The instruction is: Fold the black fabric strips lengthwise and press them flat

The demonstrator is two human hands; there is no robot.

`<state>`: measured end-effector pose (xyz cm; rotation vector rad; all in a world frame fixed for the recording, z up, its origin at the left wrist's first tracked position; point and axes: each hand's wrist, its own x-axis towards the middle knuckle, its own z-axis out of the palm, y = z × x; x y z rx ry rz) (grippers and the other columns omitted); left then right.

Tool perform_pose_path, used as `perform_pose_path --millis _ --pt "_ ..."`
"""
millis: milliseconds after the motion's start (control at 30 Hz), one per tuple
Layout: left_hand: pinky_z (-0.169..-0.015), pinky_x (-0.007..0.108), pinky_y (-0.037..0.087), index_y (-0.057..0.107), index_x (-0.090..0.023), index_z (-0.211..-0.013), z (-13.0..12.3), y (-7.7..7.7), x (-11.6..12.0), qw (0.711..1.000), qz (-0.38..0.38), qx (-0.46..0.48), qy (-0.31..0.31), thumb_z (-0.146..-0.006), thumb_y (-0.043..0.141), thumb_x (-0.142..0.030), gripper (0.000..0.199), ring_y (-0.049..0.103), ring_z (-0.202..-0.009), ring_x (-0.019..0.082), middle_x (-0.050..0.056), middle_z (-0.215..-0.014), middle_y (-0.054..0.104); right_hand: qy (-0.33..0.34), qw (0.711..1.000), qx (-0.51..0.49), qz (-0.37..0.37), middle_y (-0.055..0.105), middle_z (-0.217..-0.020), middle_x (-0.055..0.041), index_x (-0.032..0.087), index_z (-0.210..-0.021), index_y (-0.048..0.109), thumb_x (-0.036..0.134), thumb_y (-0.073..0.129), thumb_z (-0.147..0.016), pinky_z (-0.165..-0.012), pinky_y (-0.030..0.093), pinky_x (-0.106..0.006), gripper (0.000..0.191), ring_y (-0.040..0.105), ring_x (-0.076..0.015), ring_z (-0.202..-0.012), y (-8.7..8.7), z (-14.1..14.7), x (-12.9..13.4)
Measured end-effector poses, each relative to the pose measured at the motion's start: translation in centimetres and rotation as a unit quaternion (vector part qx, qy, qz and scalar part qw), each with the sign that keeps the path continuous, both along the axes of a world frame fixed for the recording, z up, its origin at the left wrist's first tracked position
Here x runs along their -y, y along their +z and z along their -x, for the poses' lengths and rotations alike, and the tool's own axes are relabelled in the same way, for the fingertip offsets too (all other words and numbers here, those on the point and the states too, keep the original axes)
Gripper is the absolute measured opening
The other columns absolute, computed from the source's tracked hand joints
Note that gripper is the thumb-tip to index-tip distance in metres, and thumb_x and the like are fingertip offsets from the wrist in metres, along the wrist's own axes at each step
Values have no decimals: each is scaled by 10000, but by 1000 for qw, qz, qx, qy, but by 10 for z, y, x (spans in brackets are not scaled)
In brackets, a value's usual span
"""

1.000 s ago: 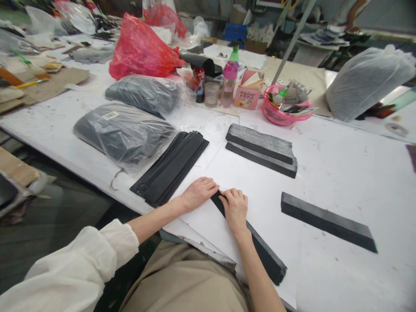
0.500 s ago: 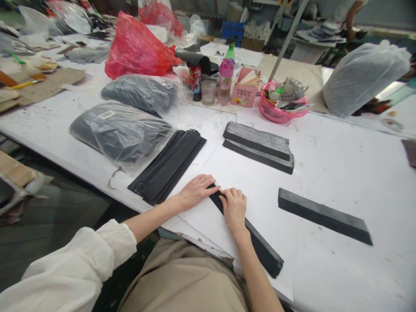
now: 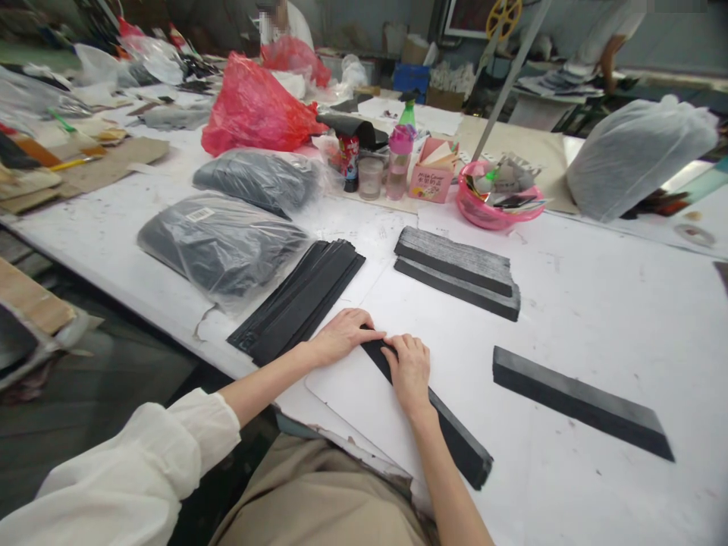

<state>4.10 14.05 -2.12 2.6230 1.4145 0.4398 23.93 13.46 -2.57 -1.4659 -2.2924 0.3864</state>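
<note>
A long black strip (image 3: 458,440), seemingly folded lengthwise, lies slantwise on the white-covered table in front of me. My left hand (image 3: 346,336) grips its far end, thumb stretched along the upper edge. Right beside it, my right hand (image 3: 410,368) pinches the same edge between thumb and fingers, and the two thumbs nearly meet. My right hand and forearm cover the strip's middle. Just left of my left hand is a fanned stack of flat black strips (image 3: 301,303).
Folded black strips lie in a grey-topped pile (image 3: 455,258), and another folded strip (image 3: 580,398) lies to the right. Clear bags of dark material (image 3: 221,243) stand behind the stack. A pink basket (image 3: 494,216), a pink-lidded bottle (image 3: 399,163) and a red bag (image 3: 255,106) stand farther back.
The camera view has tilted up slightly, bringing a person at the back into sight. Both hands stay at the strip's far end, with only slight finger movement.
</note>
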Motion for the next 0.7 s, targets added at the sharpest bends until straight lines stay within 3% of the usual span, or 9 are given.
perform_pose_path --millis 167,367,700 --pt "-937 369 389 551 -351 -1234 0 1 0 999 -28 -20 -28 -887 562 -220 371 490 -1044 192 30 -1018 543 2 1000 8 -16 598 -884 -23 227 -923 608 221 600 -875 -806 324 -333 49 479 -207 -874 1 -1 2" --pt "-934 336 403 559 -227 -1208 -6 0 0 997 -48 -24 -59 -910 520 -207 300 501 -1050 181 47 -1047 585 -1 999 30 -23 598 -880 -31 221 -915 609 228 596 -876 -812 324 -334 42 482 -212 -878 2 0 2" --pt "-881 332 431 541 -294 -1243 -8 -2 5 995 -70 -43 -48 -901 530 -189 358 529 -989 185 37 -983 573 2 1000 -7 -10 594 -889 -36 217 -922 600 228 540 -901 -852 336 -336 64 482 -215 -908 -2 -11 7"
